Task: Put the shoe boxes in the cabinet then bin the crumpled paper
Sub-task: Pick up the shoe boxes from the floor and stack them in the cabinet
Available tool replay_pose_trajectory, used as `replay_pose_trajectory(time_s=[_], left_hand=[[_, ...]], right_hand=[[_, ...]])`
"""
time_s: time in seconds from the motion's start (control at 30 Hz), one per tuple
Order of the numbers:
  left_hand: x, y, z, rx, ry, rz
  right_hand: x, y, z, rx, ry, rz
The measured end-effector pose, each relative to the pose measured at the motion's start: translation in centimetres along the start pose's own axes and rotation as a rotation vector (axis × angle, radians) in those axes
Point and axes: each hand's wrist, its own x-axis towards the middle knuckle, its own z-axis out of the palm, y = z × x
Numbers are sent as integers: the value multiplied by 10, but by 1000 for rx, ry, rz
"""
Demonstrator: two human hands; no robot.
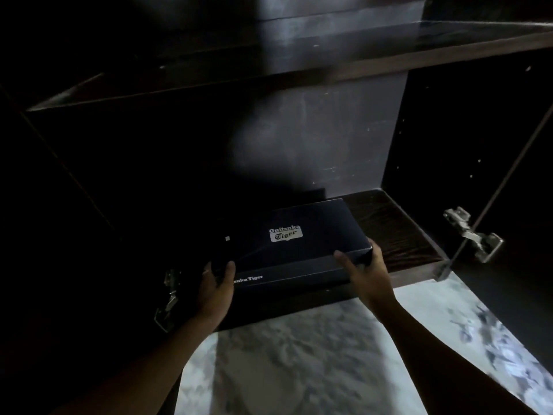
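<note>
A dark navy shoe box (311, 226) with a white "Onitsuka Tiger" label on its lid lies on the bottom shelf (395, 229) of a dark wooden cabinet. Most of the box is inside, and its near long side reaches the shelf's front edge. My left hand (217, 290) grips the box's near left corner. At the near right corner my right hand (363, 272) holds on, thumb on the lid. No crumpled paper is in view.
An upper shelf (269, 76) spans the cabinet above the box. The right door (508, 175) stands open with a metal hinge (471, 233); another hinge (167, 298) shows at the left. Bare shelf lies right of the box. Marbled light floor (299, 354) is below.
</note>
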Motion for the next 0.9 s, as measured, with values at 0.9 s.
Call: replay_pose_trajectory(time_s=[0.9], left_hand=[[60,-22,-9,1039,84,546]], right_hand=[[34,-25,119,-410,-34,-169]])
